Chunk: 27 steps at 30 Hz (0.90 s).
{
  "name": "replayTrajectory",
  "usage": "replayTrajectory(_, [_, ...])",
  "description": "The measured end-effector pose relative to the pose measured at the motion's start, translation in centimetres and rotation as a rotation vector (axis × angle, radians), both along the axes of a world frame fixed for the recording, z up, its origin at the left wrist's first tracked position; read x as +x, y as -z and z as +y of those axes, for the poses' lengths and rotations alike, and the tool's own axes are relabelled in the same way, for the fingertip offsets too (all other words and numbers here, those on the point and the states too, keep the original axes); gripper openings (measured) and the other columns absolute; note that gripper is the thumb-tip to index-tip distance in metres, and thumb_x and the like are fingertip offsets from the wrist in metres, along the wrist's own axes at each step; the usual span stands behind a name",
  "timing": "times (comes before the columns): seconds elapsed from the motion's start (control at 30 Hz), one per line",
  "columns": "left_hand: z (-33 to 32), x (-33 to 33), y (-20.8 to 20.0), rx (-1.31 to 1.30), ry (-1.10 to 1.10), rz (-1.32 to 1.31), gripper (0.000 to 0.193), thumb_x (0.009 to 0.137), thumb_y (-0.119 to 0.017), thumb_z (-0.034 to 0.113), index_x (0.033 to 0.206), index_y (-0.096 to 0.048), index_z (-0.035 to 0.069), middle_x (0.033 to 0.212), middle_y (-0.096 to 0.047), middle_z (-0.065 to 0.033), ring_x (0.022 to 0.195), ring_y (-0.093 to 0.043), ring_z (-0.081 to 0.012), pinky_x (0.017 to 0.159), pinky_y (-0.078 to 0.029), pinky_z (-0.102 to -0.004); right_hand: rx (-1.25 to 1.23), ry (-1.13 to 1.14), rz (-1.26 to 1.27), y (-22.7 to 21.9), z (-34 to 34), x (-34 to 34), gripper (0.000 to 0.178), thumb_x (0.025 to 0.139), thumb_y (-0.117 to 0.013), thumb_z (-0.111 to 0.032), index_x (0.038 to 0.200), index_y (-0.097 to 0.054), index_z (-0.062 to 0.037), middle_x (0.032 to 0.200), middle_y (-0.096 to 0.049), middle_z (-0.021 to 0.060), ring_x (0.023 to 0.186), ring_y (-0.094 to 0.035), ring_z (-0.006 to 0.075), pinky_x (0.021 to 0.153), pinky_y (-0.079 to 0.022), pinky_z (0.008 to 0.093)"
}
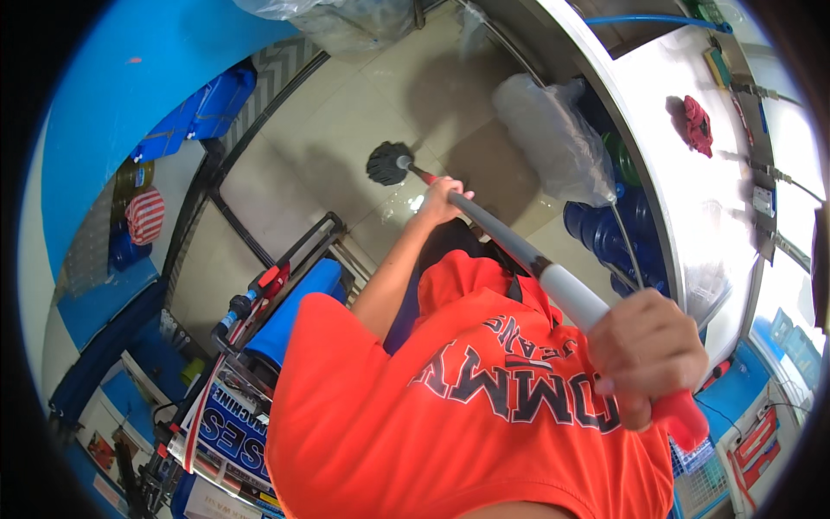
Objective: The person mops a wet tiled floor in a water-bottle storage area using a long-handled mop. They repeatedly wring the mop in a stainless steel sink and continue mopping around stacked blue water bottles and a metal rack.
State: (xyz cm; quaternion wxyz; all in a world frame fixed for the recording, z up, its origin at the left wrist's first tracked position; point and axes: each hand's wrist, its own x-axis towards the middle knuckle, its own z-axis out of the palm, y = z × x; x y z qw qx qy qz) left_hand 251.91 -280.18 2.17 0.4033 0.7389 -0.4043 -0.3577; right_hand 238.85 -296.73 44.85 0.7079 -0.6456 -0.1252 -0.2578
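Left hand (443, 201) wraps the mop (501, 233) far down; right hand (648, 355) squeezes its near end (681, 421). I'd press the head (386, 164) flat and rub the floor (376, 99) slowly.

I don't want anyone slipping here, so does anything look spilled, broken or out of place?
Nothing looks clearly broken or out of place. What stands out is some bright glints on the floor near the mop head: they could be wet spots or just reflected light; I can't tell which.
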Motion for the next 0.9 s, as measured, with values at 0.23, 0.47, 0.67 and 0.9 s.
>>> replayTrajectory(0.23, [-7.8, -8.1, -1.3, -0.115, 0.247, -0.041, 0.041, 0.084, -0.076, 0.031, 0.066, -0.05, 0.005, 0.071, -0.055, -0.0147, 0.071, -0.056, -0.0353, 0.066, -0.045, -0.0443, -0.132, 0.214, -0.012, -2.6, 0.0, -8.3, 0.009, 0.085, -0.066, -0.002, 0.083, -0.064, 0.007, 0.055, -0.056, 0.0067, 0.042, -0.053, 0.0184, 0.043, -0.045, 0.0315])
replayTrajectory(0.47, [-15.2, -14.5, -3.9, 0.253, 0.344, -0.053, 0.032, 0.083, -0.07, 0.041, 0.09, -0.069, 0.01, 0.101, -0.07, -0.0144, 0.1, -0.065, -0.0364, 0.084, -0.052, -0.0468, 0.323, 0.222, -0.221, 2.1, -9.3, -20.7, 0.043, 0.098, -0.056, -0.03, 0.133, -0.052, -0.0045, 0.097, -0.065, 0.0136, 0.086, -0.063, 0.0305, 0.089, -0.049, 0.0498])
replayTrajectory(0.67, [-21.0, -14.1, -7.9, 0.077, 0.008, -0.096, 0.032, 0.086, -0.073, 0.034, 0.094, -0.069, 0.003, 0.084, -0.071, -0.0182, 0.081, -0.07, -0.0337, 0.074, -0.053, -0.0418, 0.043, 1.178, 0.612, 13.0, -32.3, -18.0, 0.046, 0.092, -0.065, -0.036, 0.126, -0.065, -0.0037, 0.133, -0.061, 0.0152, 0.119, -0.06, 0.0248, 0.103, -0.046, 0.0384])
replayTrajectory(0.9, [-22.7, -8.4, -14.1, -0.25, -0.258, -0.011, 0.037, 0.095, -0.068, 0.031, 0.075, -0.063, 0.001, 0.071, -0.064, -0.0042, 0.069, -0.063, -0.0154, 0.07, -0.051, -0.0327, -0.839, 1.362, 1.074, 24.1, -37.0, -18.7, 0.055, 0.083, -0.074, -0.029, 0.133, -0.053, -0.017, 0.124, -0.059, 0.0199, 0.103, -0.065, 0.0392, 0.093, -0.05, 0.049])
